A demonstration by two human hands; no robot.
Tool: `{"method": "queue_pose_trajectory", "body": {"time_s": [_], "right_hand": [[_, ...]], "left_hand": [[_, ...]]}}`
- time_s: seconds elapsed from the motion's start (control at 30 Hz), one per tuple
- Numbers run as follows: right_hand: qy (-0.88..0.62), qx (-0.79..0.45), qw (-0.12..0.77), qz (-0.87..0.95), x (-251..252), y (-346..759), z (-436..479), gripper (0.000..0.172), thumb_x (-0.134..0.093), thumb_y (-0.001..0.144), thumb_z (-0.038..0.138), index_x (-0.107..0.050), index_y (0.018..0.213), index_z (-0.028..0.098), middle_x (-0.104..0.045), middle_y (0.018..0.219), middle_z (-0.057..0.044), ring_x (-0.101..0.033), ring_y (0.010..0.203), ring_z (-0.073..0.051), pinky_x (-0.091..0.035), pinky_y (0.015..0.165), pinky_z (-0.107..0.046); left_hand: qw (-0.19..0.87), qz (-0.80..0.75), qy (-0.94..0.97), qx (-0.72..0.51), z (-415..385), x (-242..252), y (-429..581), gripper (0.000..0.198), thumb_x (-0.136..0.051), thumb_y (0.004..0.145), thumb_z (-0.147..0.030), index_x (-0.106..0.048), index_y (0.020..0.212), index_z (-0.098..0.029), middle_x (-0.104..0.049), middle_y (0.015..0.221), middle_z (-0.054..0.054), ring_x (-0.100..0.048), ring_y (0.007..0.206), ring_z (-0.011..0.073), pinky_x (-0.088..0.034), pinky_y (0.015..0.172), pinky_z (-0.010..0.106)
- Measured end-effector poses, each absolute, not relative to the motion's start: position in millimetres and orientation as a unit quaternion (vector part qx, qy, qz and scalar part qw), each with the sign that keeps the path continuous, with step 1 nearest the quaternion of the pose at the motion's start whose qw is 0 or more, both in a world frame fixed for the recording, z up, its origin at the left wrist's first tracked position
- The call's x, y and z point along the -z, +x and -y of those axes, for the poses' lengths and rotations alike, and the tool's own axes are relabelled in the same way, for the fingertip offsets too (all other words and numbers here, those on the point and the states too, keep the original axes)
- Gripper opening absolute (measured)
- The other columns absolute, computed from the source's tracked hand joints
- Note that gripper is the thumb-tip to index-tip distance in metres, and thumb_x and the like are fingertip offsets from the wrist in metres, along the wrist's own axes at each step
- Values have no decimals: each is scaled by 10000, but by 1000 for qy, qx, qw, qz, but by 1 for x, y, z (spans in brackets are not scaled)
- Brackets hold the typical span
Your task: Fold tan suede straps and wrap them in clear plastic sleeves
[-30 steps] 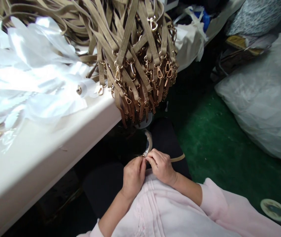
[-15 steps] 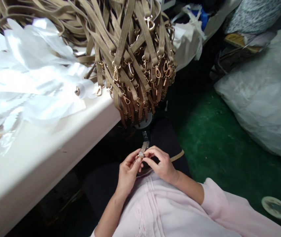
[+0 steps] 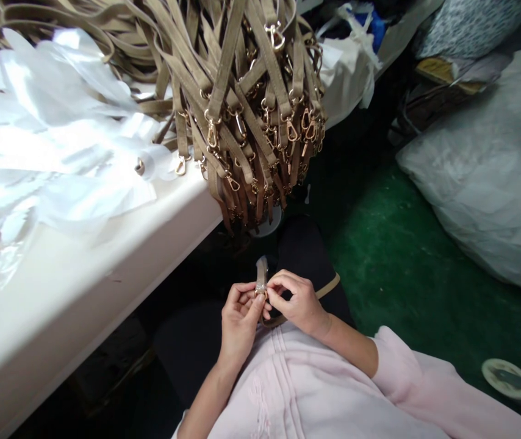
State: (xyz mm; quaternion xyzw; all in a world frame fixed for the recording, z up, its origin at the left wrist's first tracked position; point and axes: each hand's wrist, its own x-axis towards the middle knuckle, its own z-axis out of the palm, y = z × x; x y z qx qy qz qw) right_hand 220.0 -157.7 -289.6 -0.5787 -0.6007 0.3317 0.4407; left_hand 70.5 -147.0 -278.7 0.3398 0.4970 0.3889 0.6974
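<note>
Over my lap, my left hand (image 3: 241,317) is closed on a tan strap (image 3: 261,268), thumb and fingers pinching it by a gold metal fitting (image 3: 260,294). Clear plastic film covers the end of the strap that sticks up past my fingers. My right hand (image 3: 299,302) meets it from the other side, with thumb and forefinger pinched together at the wrapped strap beside the fitting. Exactly what those fingertips grip is too small to see. Part of the strap loops below my hands.
Many tan straps with gold snap hooks (image 3: 242,122) hang over the corner of a white table (image 3: 105,286). White translucent sheets (image 3: 59,134) lie heaped on it. A large plastic sack (image 3: 484,164) stands on the green floor (image 3: 388,256) at right, with a wheel (image 3: 505,378) nearer.
The film-covered strap end now stands more upright and shows more clearly between my hands. A loop of strap has come into view beneath them. Both hands stay nearly in place.
</note>
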Motion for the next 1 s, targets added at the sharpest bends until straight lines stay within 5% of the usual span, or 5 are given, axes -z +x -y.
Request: {"method": "queue_pose_trajectory", "body": {"time_s": [0.33, 0.53, 0.73, 1.0], "right_hand": [[-544, -304, 401, 671, 293, 223, 157, 110, -546, 784, 104, -518, 718, 188, -512, 681, 20, -456, 552, -88, -386, 533, -217], [-489, -281, 407, 719, 295, 218, 173, 124, -509, 801, 95, -527, 737, 199, -515, 662, 5, -497, 608, -127, -436, 575, -247], [-589, -346, 435, 587, 297, 227, 170, 170, -606, 878, 166, -619, 1045, 195, -624, 970, -57, -621, 775, -138, -546, 720, -256], [-599, -344, 365, 625, 301, 231, 165, 102, -611, 879, 105, -691, 895, 168, -666, 860, -46, -638, 784, -161, -526, 729, -284]], "left_hand": [[664, -544, 364, -361, 149, 279, 74, 336, -735, 780, -325, -604, 1042, -159, -677, 763, 17, -600, 548, 109, -503, 540, 209], [428, -580, 626, -299, 150, 288, 73, 153, -604, 879, -247, -674, 1009, -203, -720, 905, 58, -683, 779, 198, -528, 729, 281], [288, -491, 782, -254, 154, 291, 75, 181, -472, 941, -131, -619, 1037, -175, -680, 897, 74, -652, 778, 189, -509, 715, 275], [184, -395, 883, -174, 151, 296, 66, 200, -421, 936, -60, -603, 917, -142, -624, 783, 75, -596, 695, 201, -490, 628, 287]]}}
